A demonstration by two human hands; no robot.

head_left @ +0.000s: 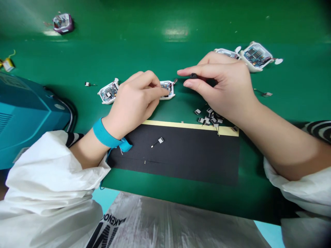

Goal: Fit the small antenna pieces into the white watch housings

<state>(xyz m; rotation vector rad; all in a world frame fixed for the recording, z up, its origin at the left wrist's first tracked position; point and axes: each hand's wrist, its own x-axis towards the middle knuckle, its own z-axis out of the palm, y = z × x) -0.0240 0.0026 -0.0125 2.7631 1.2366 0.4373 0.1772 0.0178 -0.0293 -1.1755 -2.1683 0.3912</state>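
Observation:
My left hand [137, 101] pinches a small white plastic casing with an exposed circuit board [167, 89], its fingertips lying over the casing. My right hand [219, 84] holds a small black part [193, 75] between thumb and forefinger, a little to the right of that casing. Behind my right hand lie similar open white casings [256, 57], one partly hidden by the fingers. Another white casing with a circuit board [108, 92] sits just beyond my left hand. Several tiny wired components [209, 117] lie in a heap below my right palm.
A black mat [176, 158] edged with yellow tape [191, 126] lies on the green workbench [165, 58], with one wired component [158, 140] on it. A teal machine [26, 113] stands at the left. A purple device [62, 23] and a small battery [7, 64] lie farther out.

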